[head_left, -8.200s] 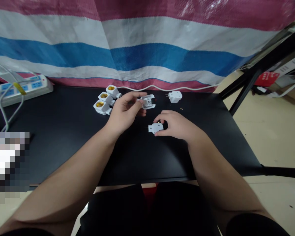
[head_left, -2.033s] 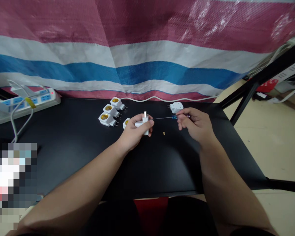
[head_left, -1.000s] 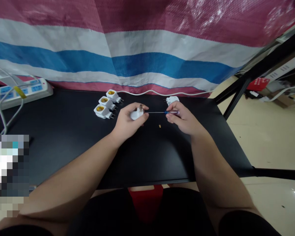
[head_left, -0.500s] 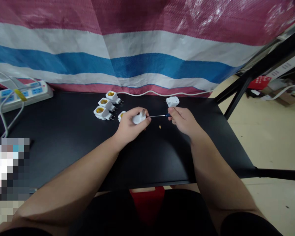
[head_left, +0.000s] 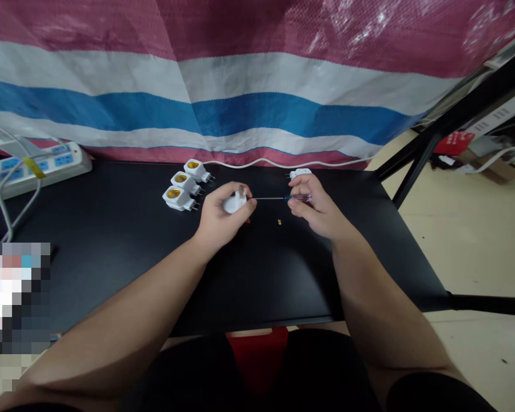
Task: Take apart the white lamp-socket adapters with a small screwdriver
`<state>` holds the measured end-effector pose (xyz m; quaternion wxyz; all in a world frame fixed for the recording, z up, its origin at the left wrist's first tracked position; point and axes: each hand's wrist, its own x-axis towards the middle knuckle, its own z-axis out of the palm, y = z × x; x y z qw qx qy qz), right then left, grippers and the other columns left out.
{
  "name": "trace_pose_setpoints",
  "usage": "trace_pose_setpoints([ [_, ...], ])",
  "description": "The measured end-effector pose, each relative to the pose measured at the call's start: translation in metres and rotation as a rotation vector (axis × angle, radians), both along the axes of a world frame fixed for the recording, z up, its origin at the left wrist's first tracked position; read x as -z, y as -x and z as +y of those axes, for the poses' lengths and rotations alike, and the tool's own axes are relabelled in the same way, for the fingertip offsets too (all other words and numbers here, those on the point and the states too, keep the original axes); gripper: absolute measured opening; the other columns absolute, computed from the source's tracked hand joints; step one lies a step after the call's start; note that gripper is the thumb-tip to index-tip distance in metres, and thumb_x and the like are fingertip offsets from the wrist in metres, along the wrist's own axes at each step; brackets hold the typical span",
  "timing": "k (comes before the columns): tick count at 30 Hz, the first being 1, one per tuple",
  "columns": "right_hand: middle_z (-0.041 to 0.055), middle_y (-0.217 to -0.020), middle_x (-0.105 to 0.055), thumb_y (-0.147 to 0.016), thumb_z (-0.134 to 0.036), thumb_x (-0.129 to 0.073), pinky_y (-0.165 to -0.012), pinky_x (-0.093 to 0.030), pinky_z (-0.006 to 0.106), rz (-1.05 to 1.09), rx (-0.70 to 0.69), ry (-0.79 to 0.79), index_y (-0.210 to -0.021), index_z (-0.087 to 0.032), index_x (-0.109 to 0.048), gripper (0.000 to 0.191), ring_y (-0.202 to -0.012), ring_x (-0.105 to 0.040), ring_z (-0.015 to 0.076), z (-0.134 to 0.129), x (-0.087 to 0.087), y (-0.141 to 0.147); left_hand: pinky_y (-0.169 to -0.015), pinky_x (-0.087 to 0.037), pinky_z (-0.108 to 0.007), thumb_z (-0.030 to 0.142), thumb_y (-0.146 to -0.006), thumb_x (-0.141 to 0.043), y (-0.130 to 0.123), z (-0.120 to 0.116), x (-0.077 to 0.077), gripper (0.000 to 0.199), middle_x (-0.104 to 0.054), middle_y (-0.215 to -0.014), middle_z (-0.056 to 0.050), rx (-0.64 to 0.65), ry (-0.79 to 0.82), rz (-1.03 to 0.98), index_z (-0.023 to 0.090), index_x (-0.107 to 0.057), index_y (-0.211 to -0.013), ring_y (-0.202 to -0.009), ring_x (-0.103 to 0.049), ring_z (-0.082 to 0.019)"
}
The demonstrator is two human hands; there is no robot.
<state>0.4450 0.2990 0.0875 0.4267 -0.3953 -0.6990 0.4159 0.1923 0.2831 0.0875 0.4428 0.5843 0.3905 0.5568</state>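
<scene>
My left hand (head_left: 223, 216) is closed around a white plug piece (head_left: 235, 203), whose metal prong points up. In my right hand (head_left: 317, 209) is a screwdriver (head_left: 298, 198) with a dark handle, its thin shaft level and pointing left. The shaft's tip reaches the right side of the plug piece by my left fingers; the exact contact is hidden. A small brass-coloured part (head_left: 279, 222) lies on the black table (head_left: 257, 274) between and below the hands. Behind my right fingers sits a white plug adapter (head_left: 299, 171), partly covered.
Left of my hands stand white plug-in lamp sockets (head_left: 178, 198) with gold-coloured inner rings. A power strip (head_left: 68, 160) with cables lies at the far left, above a blurred-out screen (head_left: 8, 292). A white cord (head_left: 257, 163) runs along the striped sheet (head_left: 257, 109).
My left hand and the plug piece have shifted slightly left. The right fingers have opened around the screwdriver's handle, showing more of it, and now cover more of the adapter behind.
</scene>
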Motion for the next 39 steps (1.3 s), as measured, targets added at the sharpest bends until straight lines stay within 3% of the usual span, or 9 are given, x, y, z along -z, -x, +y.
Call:
trace_pose_setpoints([
  [6, -0.0023, -0.069, -0.048, -0.105, -0.068, -0.060, -0.055, -0.041, 0.032, -0.011, 0.095, 0.055, -0.089, -0.025, -0.063, 0.047, -0.059, -0.045, 0.0135, 0.002, 0.007, 0.001, -0.058, -0.048, -0.024, 0.030, -0.084, -0.088, 0.001, -0.001, 0.004, 0.019, -0.071, -0.084, -0.002, -0.006, -0.078, 0.097, 0.020, -0.075, -0.091, -0.063, -0.061, -0.013],
  [11, -0.0037, -0.078, -0.052, -0.101, -0.061, -0.072, -0.065, -0.046, 0.033, 0.054, -0.009, 0.023, -0.114, -0.028, -0.065, 0.037, -0.068, -0.053, 0.0138, 0.000, 0.005, 0.003, -0.054, -0.047, -0.025, 0.034, -0.089, -0.084, 0.002, 0.000, 0.001, 0.019, -0.067, -0.077, 0.000, 0.006, -0.039, 0.036, 0.020, -0.071, -0.091, -0.054, -0.059, -0.011],
  [17, -0.0095, -0.060, -0.033, -0.097, -0.068, -0.074, -0.049, -0.025, 0.030, 0.115, 0.029, 0.165, -0.084, -0.026, -0.056, 0.048, -0.049, -0.029, 0.0090, -0.002, -0.002, 0.005, -0.056, -0.046, -0.024, 0.030, -0.086, -0.087, 0.004, -0.004, 0.002, 0.017, -0.071, -0.082, -0.002, 0.005, -0.103, 0.140, 0.019, -0.075, -0.091, -0.062, -0.060, -0.012],
  [19, -0.0084, -0.060, -0.037, -0.098, -0.066, -0.074, -0.050, -0.029, 0.030, 0.096, 0.048, 0.140, -0.084, -0.025, -0.059, 0.046, -0.049, -0.033, 0.0092, -0.003, -0.004, 0.005, -0.054, -0.048, -0.024, 0.031, -0.084, -0.088, 0.001, -0.004, 0.002, 0.019, -0.070, -0.085, -0.003, 0.055, -0.051, 0.069, 0.019, -0.075, -0.091, -0.062, -0.062, -0.012],
  [22, -0.0040, -0.069, -0.054, -0.102, -0.059, -0.072, -0.057, -0.043, 0.031, 0.073, 0.060, 0.003, -0.100, -0.025, -0.070, 0.034, -0.058, -0.051, 0.0117, -0.005, -0.008, 0.003, -0.047, -0.052, -0.022, 0.037, -0.082, -0.087, -0.002, 0.000, -0.001, 0.026, -0.069, -0.089, -0.003, 0.146, 0.115, -0.230, 0.020, -0.071, -0.093, -0.068, -0.067, -0.015],
  [26, -0.0014, -0.076, -0.066, -0.105, -0.045, -0.071, -0.067, -0.053, 0.031, 0.037, 0.096, -0.165, -0.105, -0.025, -0.075, 0.021, -0.069, -0.064, 0.0138, -0.008, -0.011, 0.003, -0.039, -0.049, -0.017, 0.041, -0.077, -0.085, 0.000, 0.006, -0.008, 0.034, -0.065, -0.078, 0.000, 0.183, 0.275, -0.494, 0.021, -0.063, -0.093, -0.068, -0.069, -0.016],
  [31, 0.0007, -0.090, -0.072, -0.096, -0.030, -0.080, -0.069, -0.055, 0.030, 0.002, 0.062, -0.192, -0.109, -0.023, -0.075, 0.015, -0.076, -0.068, 0.0142, -0.011, -0.009, 0.007, -0.039, -0.049, -0.014, 0.043, -0.075, -0.085, 0.002, 0.008, -0.009, 0.037, -0.068, -0.077, -0.001, 0.181, 0.351, -0.519, 0.020, -0.061, -0.092, -0.068, -0.069, -0.014],
  [39, 0.0009, -0.086, -0.071, -0.097, -0.031, -0.079, -0.071, -0.054, 0.034, -0.082, 0.092, -0.247, -0.109, -0.023, -0.077, 0.014, -0.076, -0.068, 0.0165, -0.010, -0.007, 0.007, -0.039, -0.053, -0.017, 0.041, -0.076, -0.086, -0.001, 0.010, -0.005, 0.035, -0.071, -0.075, -0.002, 0.155, 0.320, -0.469, 0.020, -0.062, -0.091, -0.065, -0.071, -0.015],
])
